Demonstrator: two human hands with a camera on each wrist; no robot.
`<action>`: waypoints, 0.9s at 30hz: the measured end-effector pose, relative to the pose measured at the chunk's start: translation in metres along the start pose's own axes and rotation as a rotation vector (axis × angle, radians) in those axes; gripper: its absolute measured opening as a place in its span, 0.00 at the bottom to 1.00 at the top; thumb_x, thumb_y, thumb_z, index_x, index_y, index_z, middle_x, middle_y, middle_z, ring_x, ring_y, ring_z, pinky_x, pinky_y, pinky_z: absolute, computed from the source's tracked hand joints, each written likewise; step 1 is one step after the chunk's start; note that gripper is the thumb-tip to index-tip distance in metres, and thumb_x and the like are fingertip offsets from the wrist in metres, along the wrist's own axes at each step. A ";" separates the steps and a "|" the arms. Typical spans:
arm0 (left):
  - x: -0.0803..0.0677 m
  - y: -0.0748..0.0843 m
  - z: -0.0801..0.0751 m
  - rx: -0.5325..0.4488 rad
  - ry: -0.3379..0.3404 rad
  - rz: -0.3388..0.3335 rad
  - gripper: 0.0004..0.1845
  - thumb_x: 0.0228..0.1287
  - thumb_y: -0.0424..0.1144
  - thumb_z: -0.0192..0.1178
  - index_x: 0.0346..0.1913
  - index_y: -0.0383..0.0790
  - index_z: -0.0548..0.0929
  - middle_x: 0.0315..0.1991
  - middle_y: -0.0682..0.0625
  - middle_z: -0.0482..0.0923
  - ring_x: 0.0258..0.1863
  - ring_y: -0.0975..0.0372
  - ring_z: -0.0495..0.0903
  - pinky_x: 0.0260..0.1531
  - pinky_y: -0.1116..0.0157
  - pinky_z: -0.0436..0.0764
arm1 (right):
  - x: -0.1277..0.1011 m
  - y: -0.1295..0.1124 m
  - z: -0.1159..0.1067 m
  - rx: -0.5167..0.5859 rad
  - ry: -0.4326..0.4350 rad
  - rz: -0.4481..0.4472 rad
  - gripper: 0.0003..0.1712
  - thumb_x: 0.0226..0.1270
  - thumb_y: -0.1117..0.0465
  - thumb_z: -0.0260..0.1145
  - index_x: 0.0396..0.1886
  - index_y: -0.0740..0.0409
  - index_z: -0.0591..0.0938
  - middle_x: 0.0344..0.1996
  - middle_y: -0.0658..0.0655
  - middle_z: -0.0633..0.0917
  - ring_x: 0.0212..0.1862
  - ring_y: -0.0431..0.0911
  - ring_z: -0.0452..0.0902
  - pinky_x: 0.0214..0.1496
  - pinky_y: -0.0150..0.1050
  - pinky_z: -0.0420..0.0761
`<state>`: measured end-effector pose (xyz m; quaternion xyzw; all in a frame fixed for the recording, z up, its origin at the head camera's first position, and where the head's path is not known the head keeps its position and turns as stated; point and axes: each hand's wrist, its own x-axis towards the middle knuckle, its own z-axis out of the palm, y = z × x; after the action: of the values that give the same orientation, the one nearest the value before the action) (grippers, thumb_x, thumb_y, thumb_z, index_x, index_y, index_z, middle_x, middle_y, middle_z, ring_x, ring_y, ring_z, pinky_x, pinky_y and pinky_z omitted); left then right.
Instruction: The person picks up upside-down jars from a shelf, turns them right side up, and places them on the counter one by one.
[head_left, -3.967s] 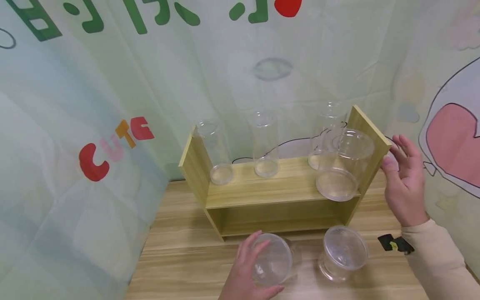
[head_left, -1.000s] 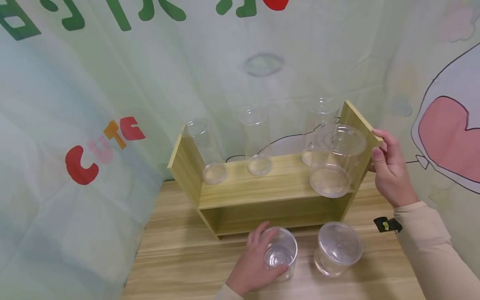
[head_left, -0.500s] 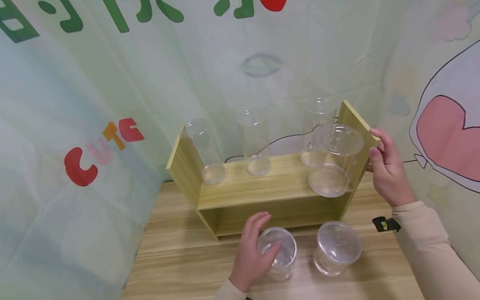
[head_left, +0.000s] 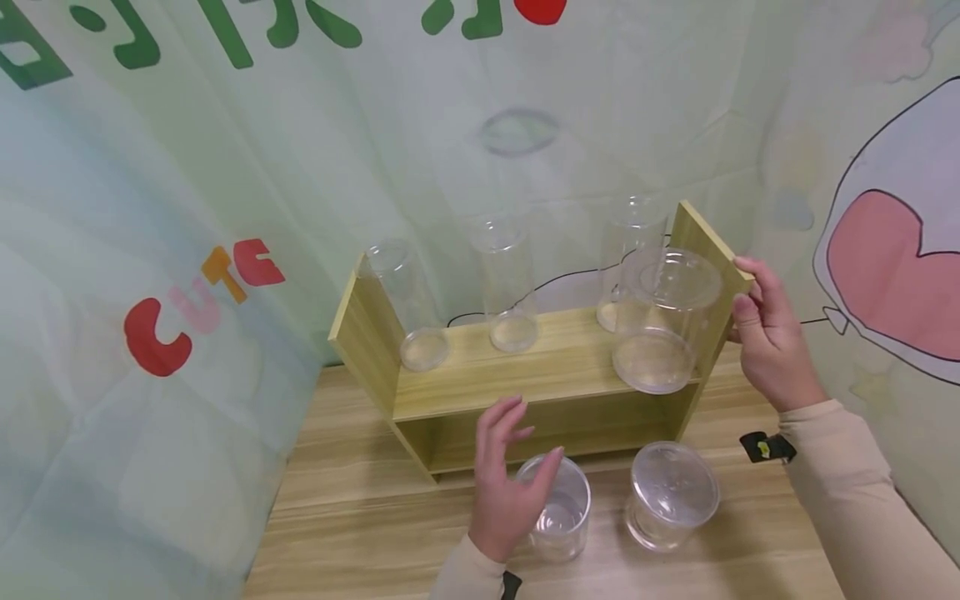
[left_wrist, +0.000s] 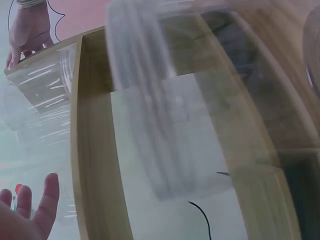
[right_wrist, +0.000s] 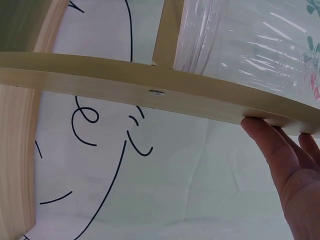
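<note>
Head view, left to right. A pale green printed curtain (head_left: 225, 167) bearing the coloured letters "CUTE" (head_left: 198, 304) hangs behind a wooden table (head_left: 360, 517). On the table stands a small open wooden shelf (head_left: 495, 379) with two upright side panels. Along the back of its top board stand three tall clear cylinders: the left cylinder (head_left: 405, 304), the middle cylinder (head_left: 506, 283) and the right cylinder (head_left: 626, 258). At the front right corner of the board stands a wide lidded clear jar (head_left: 663, 321), partly in front of the right cylinder and just beside the right side panel.

The left hand (head_left: 506, 479) hovers in front of the shelf's lower opening, fingers straight and slightly apart, holding nothing; its thumb lies against or just above the rim of the open clear jar (head_left: 558, 508), and contact cannot be told. This jar stands upright on the table before the shelf. Just to its right, apart from it, stands a second lidded jar (head_left: 671, 496).

The right hand (head_left: 772, 342) grips the top edge of the shelf's right side panel, fingers curled over the edge and the thumb on the near face; the right wrist view shows fingertips (right_wrist: 280, 150) pressed against the panel's edge. A cream sleeve (head_left: 855, 492) covers the forearm.
</note>
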<state>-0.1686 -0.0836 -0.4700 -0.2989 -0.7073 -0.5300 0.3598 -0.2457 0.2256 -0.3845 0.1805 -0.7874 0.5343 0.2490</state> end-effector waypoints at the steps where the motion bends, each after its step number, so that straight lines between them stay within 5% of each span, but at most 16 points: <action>1: 0.003 0.001 0.001 -0.007 0.004 0.003 0.34 0.50 0.25 0.71 0.62 0.26 0.69 0.59 0.30 0.66 0.55 0.43 0.72 0.43 0.51 0.83 | 0.000 0.000 0.000 0.003 -0.003 0.000 0.26 0.81 0.64 0.43 0.75 0.54 0.59 0.49 0.44 0.77 0.45 0.37 0.78 0.39 0.25 0.80; 13: 0.036 0.014 0.014 0.009 -0.030 0.011 0.36 0.52 0.27 0.72 0.65 0.34 0.68 0.63 0.36 0.64 0.59 0.46 0.70 0.47 0.52 0.81 | 0.000 -0.001 0.001 0.008 0.002 0.022 0.26 0.81 0.63 0.43 0.75 0.53 0.59 0.49 0.44 0.77 0.46 0.38 0.77 0.39 0.25 0.81; 27: 0.085 0.028 0.037 0.015 -0.193 -0.141 0.41 0.57 0.37 0.72 0.71 0.45 0.63 0.72 0.45 0.53 0.70 0.54 0.60 0.53 0.49 0.76 | -0.001 -0.003 0.001 0.007 -0.006 0.028 0.26 0.82 0.62 0.42 0.76 0.51 0.59 0.54 0.44 0.75 0.48 0.37 0.77 0.40 0.26 0.81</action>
<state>-0.2008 -0.0375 -0.3913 -0.2956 -0.7618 -0.5173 0.2541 -0.2435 0.2235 -0.3834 0.1721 -0.7887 0.5399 0.2384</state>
